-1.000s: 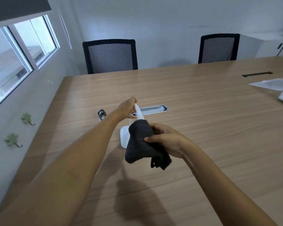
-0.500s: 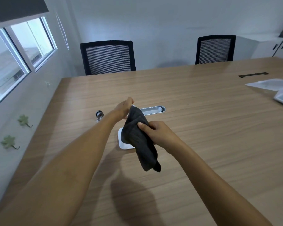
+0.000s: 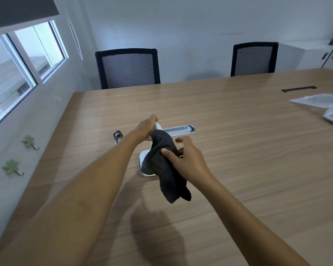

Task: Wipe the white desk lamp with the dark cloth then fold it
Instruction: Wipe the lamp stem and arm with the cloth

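The white desk lamp (image 3: 142,160) stands on the wooden table (image 3: 238,169); only its base edge and a bit of its top show. My left hand (image 3: 145,127) grips the lamp's top. The dark cloth (image 3: 161,162) drapes over the lamp's stem and hangs down toward me. My right hand (image 3: 185,160) pinches the cloth with the thumb against the stem, the other fingers spread loosely behind it. Most of the lamp's stem is hidden by the cloth.
A silver oval cable tray (image 3: 181,129) is set into the table behind the lamp. A small metal cylinder (image 3: 117,135) lies to its left. White trays and paper (image 3: 323,104) sit at the right edge. Two black chairs (image 3: 128,68) stand at the far side.
My right hand has slid the cloth up the lamp's stem toward its top, then slightly down again, and its fingers have loosened. My left hand has stayed on the lamp's top.
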